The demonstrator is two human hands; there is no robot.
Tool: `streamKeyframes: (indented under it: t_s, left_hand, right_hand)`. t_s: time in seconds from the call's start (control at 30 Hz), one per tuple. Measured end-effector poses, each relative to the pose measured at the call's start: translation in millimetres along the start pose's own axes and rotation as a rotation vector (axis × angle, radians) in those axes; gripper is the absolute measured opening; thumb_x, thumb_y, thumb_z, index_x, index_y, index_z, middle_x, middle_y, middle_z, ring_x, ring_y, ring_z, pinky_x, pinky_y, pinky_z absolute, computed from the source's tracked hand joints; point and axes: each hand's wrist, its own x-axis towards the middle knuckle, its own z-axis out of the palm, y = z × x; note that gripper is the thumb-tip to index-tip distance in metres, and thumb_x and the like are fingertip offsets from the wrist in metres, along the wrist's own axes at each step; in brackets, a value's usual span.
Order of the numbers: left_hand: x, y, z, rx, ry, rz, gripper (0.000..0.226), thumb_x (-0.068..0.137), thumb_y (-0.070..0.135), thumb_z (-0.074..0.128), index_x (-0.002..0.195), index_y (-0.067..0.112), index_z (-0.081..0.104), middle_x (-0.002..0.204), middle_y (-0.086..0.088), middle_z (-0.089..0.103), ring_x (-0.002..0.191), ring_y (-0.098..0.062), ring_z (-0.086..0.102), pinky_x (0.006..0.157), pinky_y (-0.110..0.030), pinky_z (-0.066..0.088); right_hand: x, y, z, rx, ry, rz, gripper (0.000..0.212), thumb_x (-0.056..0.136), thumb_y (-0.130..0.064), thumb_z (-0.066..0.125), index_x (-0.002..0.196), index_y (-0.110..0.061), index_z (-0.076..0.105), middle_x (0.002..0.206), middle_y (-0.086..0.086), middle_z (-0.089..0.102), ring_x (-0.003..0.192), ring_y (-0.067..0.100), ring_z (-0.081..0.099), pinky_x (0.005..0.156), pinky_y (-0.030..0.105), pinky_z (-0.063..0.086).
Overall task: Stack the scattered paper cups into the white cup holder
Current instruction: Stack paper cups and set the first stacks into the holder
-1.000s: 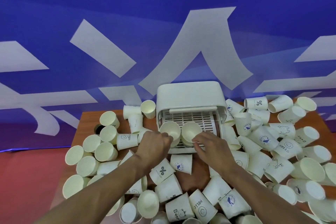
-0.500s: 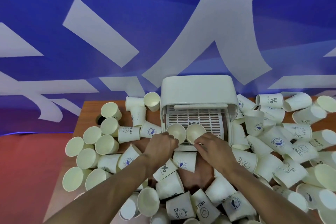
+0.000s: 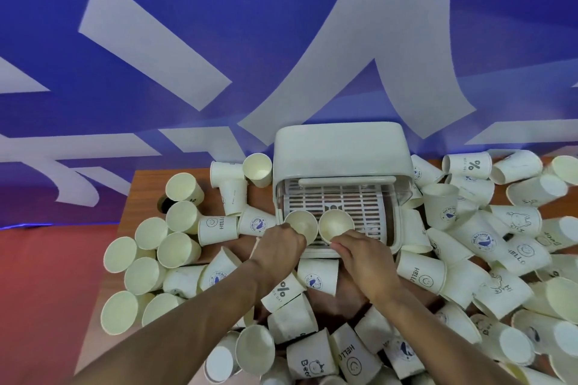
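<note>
A blue backdrop (image 3: pixel 156 9) with pale shapes is being shown behind a wooden bench (image 3: pixel 147 184). Across this bench the scattered paper cups (image 3: pixel 215 230) are being left upright or on their sides, to either flank and in front. At the far middle, the white cup holder (image 3: pixel 341 150) is being kept with its open front turned toward the person, presumably so that cups can be fed onto its slatted tray. At that opening the left hand (image 3: pixel 278 250) is being curled round the near side of the left cup (image 3: pixel 301 225), and the right hand (image 3: pixel 366 262) is being used to pinch the right cup (image 3: pixel 336 225) at its lower rim. Both mouths are being faced toward the camera, side by side, apparently so that two rows are being started together. Each grip is being closed on its own cup.
</note>
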Motion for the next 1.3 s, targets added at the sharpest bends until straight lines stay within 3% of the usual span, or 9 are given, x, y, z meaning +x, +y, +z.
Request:
streamKeyframes:
  t_s: [0.53, 0.67, 0.77, 0.87, 0.93, 1.1, 1.2, 1.3]
  left_hand:
    - [-7, 7, 0, -0.014, 0.007, -0.020, 0.024, 0.083, -0.005, 0.054, 0.098, 0.010, 0.065, 0.098, -0.010, 0.067, 0.095, -0.025, 0.057, 0.065, -0.031, 0.037]
    - [-14, 13, -4, -0.047, 0.039, -0.049, 0.021, 0.085, 0.004, 0.060, 0.105, 0.011, 0.061, 0.104, -0.008, 0.062, 0.094, -0.025, 0.058, 0.063, -0.031, 0.037]
    - [-26, 16, -13, -0.063, 0.122, -0.036, 0.018, 0.090, 0.014, 0.055, 0.107, 0.013, 0.058, 0.101, -0.006, 0.059, 0.087, -0.024, 0.059, 0.059, -0.032, 0.037]
    - [-49, 13, -21, -0.062, 0.118, -0.045, 0.010, 0.085, 0.015, 0.055, 0.093, 0.015, 0.060, 0.087, -0.004, 0.061, 0.076, -0.025, 0.060, 0.053, -0.031, 0.035]
    - [-68, 7, -22, -0.046, 0.056, -0.084, 0.005, 0.083, 0.016, 0.055, 0.087, 0.017, 0.058, 0.084, -0.004, 0.061, 0.075, -0.025, 0.059, 0.054, -0.031, 0.036]
    - [-121, -26, -17, -0.061, -0.002, -0.257, 0.011, 0.070, 0.025, 0.067, 0.077, 0.020, 0.061, 0.080, 0.001, 0.063, 0.070, -0.019, 0.062, 0.051, -0.024, 0.036]
    - [-152, -56, 4, -0.041, -0.071, -0.385, 0.009, 0.083, 0.015, 0.052, 0.087, 0.021, 0.057, 0.087, -0.001, 0.064, 0.074, -0.023, 0.061, 0.053, -0.031, 0.035]
    - [-182, -93, 20, -0.035, -0.101, -0.455, 0.014, 0.077, 0.011, 0.053, 0.077, 0.024, 0.048, 0.083, 0.001, 0.064, 0.069, -0.022, 0.059, 0.047, -0.031, 0.027]
  right_hand:
    - [-2, -7, 3, -0.254, 0.001, 0.042, 0.028, 0.100, -0.046, 0.045, 0.099, -0.032, 0.069, 0.096, -0.011, 0.067, 0.079, 0.009, 0.066, 0.061, 0.031, 0.052]
    - [-2, -9, -2, -0.294, -0.031, 0.011, 0.031, 0.101, -0.048, 0.039, 0.106, -0.035, 0.067, 0.104, -0.014, 0.067, 0.084, 0.006, 0.065, 0.065, 0.026, 0.050]
    - [-6, -13, -14, -0.198, 0.060, -0.011, 0.023, 0.094, -0.042, 0.057, 0.114, -0.034, 0.066, 0.107, -0.013, 0.069, 0.076, 0.010, 0.068, 0.060, 0.026, 0.046]
    - [-13, -20, -26, -0.123, 0.152, -0.147, 0.011, 0.084, -0.027, 0.072, 0.095, -0.029, 0.071, 0.088, -0.013, 0.070, 0.055, 0.010, 0.063, 0.047, 0.023, 0.042]
    - [-14, -30, -30, -0.120, 0.171, -0.261, 0.008, 0.082, -0.021, 0.073, 0.085, -0.028, 0.070, 0.079, -0.014, 0.066, 0.052, 0.008, 0.060, 0.044, 0.021, 0.038]
    - [-3, -84, -22, -0.102, 0.057, -0.475, 0.010, 0.088, -0.023, 0.063, 0.089, -0.029, 0.071, 0.088, -0.016, 0.067, 0.065, 0.008, 0.065, 0.051, 0.029, 0.048]
    - [11, -121, -6, -0.114, -0.060, -0.539, 0.021, 0.094, -0.025, 0.048, 0.100, -0.030, 0.068, 0.098, -0.014, 0.067, 0.077, 0.012, 0.066, 0.062, 0.032, 0.049]
    - [28, -154, 16, -0.131, -0.098, -0.598, 0.027, 0.096, -0.028, 0.041, 0.106, -0.032, 0.065, 0.107, -0.014, 0.064, 0.083, 0.012, 0.066, 0.066, 0.030, 0.047]
